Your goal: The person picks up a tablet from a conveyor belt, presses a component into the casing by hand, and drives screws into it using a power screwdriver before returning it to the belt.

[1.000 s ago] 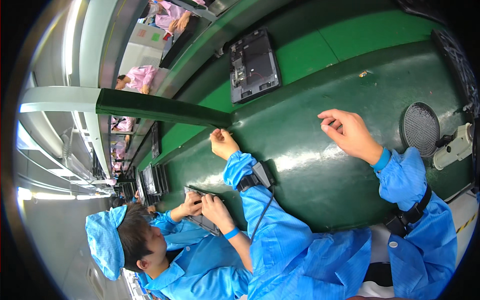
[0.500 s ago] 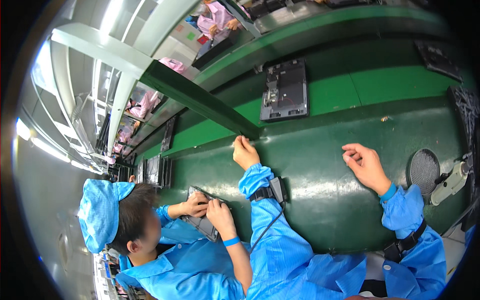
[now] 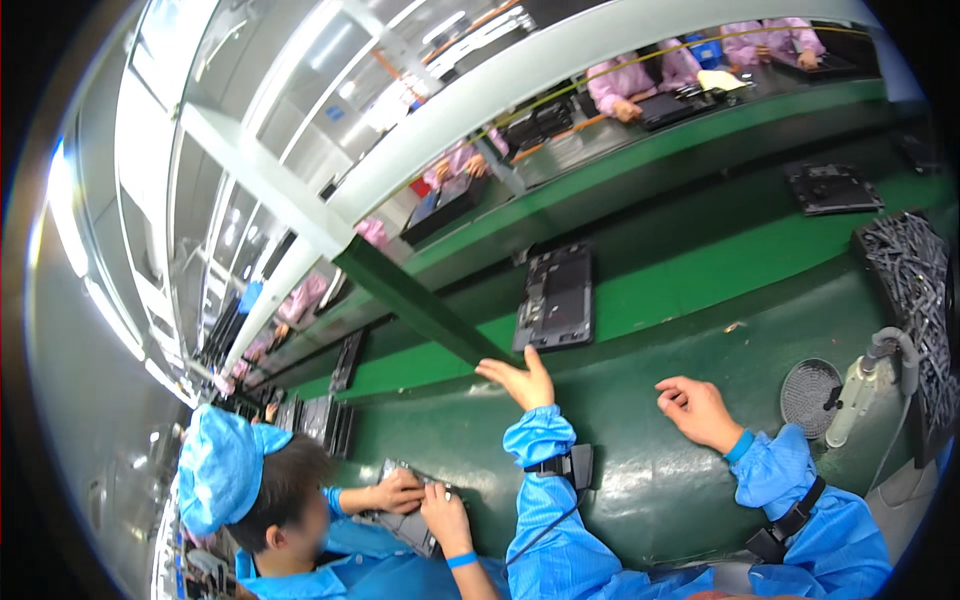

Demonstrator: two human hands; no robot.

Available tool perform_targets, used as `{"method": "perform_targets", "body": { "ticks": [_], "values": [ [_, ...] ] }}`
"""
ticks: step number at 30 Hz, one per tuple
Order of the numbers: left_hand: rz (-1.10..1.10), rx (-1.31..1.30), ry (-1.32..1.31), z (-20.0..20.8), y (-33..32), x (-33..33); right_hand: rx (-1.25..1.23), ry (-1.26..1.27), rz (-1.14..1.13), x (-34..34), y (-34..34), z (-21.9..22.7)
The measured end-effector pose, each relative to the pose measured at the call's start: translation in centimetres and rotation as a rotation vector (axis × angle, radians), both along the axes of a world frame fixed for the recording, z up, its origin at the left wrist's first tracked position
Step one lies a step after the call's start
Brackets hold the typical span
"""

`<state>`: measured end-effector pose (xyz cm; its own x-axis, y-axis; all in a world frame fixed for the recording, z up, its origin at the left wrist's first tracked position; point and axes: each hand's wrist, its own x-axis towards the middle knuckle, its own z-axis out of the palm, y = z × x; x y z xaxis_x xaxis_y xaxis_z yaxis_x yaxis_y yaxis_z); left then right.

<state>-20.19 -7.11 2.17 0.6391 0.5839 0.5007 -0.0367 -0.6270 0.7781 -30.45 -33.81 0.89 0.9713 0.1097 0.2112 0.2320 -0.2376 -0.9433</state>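
Nearest the lower edge, two blue-sleeved forearms come up onto the green worktop [image 3: 640, 480], each with a dark strap around the sleeve. The left hand [image 3: 520, 380] is spread flat and released, fingers straight and pointing toward the far left; it holds nothing, and its fingertips lie at the worktop's far edge, just short of the lighter green conveyor belt [image 3: 700, 285]. The right hand [image 3: 697, 408] is loosely curled, fingers bent in toward the palm, and grasps nothing that can be seen; it sits over bare worktop, well apart from the left hand.

To the right of the right hand stands a round perforated disc [image 3: 810, 397], and just beside it a pale power screwdriver [image 3: 868, 385] with a hose. A dark tray of screws [image 3: 908, 300] fills the right margin. Between the two hands and toward the near edge, the worktop shows bare green surface.

At lower left, a co-worker in a blue cap [image 3: 222, 470] bends over a dark flat panel [image 3: 405, 510], both of that person's hands on it.

Farther off, a dark rectangular panel [image 3: 556, 298] lies on the belt, just beyond the left hand. A second panel [image 3: 832, 188] lies farther along to the right.
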Motion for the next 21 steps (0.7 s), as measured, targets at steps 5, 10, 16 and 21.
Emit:
{"method": "perform_targets", "body": {
  "ticks": [5, 10, 16, 21],
  "values": [
    [-0.058, -0.167, 0.070, -0.8, -0.2, -0.6, -0.019, 0.013, 0.009, 0.0, -0.3, 0.6],
    [-0.273, -0.062, -0.193, 6.5, -4.6, -0.8, -0.011, 0.010, 0.002, 0.0, -0.5, 0.5],
    [0.020, 0.617, -0.669, 25.5, -7.9, 2.6, 0.008, 0.019, 0.016, -0.1, -0.6, 0.7],
    [0.093, 0.768, -0.550, 26.5, -9.6, 7.5, -0.007, -0.024, 0.006, -0.2, -0.7, 0.6]
  ]
}}
